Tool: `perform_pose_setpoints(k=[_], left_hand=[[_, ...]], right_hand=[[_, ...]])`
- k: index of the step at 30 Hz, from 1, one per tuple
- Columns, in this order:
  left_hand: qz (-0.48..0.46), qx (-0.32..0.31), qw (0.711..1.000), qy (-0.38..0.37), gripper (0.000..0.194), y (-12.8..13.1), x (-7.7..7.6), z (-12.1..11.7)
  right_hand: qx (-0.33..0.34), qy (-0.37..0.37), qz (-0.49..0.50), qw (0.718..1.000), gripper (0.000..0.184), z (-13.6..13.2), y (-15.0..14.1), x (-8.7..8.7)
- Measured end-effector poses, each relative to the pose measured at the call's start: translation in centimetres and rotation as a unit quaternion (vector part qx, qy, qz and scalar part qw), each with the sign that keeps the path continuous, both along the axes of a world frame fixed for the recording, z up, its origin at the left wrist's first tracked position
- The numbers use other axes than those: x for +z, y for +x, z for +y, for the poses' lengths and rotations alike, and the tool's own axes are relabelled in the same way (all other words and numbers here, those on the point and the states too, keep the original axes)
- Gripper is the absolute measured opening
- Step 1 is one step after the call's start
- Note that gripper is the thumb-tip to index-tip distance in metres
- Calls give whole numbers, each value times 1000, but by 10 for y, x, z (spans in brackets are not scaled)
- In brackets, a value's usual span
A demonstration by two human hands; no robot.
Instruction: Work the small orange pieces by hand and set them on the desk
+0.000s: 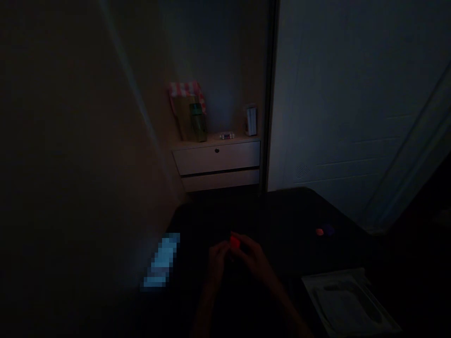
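The room is very dark. Over a dark table (289,211) my left hand (215,264) and my right hand (254,262) meet, fingers curled together around a small red object (235,242). The red object sits between the fingertips of both hands, a little above the tabletop. What the object is cannot be made out in this light.
A small orange and purple item (324,231) lies on the table to the right. A pale flat sheet or tray (347,300) sits at the near right. A glowing blurred screen (162,262) lies left. A drawer unit (216,162) with a striped bag (188,112) stands behind.
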State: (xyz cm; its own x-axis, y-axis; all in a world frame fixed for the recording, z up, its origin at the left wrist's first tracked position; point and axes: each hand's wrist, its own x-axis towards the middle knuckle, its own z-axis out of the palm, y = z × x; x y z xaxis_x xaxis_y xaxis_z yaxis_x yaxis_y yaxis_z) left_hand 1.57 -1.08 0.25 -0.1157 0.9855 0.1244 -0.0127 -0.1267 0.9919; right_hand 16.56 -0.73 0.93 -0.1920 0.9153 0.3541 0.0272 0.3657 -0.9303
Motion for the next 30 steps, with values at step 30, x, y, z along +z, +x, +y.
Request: perform_pose_setpoints(k=[30], left_hand=[[22, -9, 999, 27, 47, 1, -5, 8]], right_hand=[[-76, 12, 42, 996, 38, 10, -4, -17]])
